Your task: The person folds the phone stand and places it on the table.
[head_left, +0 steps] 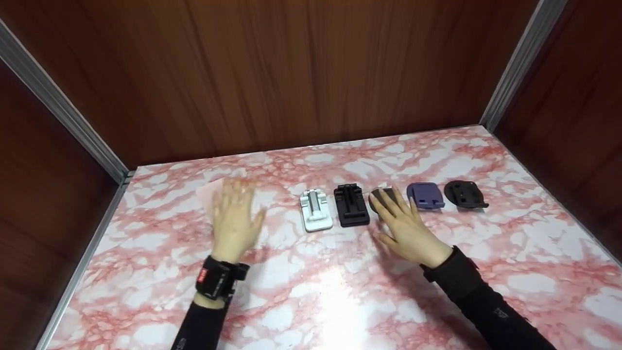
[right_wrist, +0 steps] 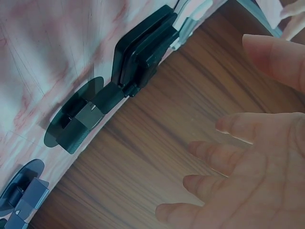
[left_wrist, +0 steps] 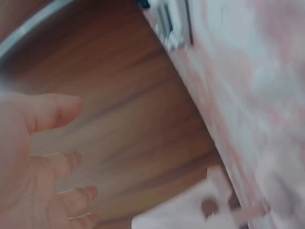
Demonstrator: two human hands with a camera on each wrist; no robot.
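Note:
My left hand, blurred, is spread over a pale pink stand and partly covers it. That stand has a flat plate with a dark round hole in the left wrist view. Straight, spread fingers show on my right hand, which hovers above a dark round-based phone stand. To the left of this one lie a folded black phone stand and a folded white phone stand. A purple round-based stand and a black round-based stand lie farther right. Neither palm holds anything.
The stands lie in a row across a table with a red and white marbled top. Brown wood-grain panels wall it at the back and both sides, with metal corner posts. Black wrist straps sit on both arms.

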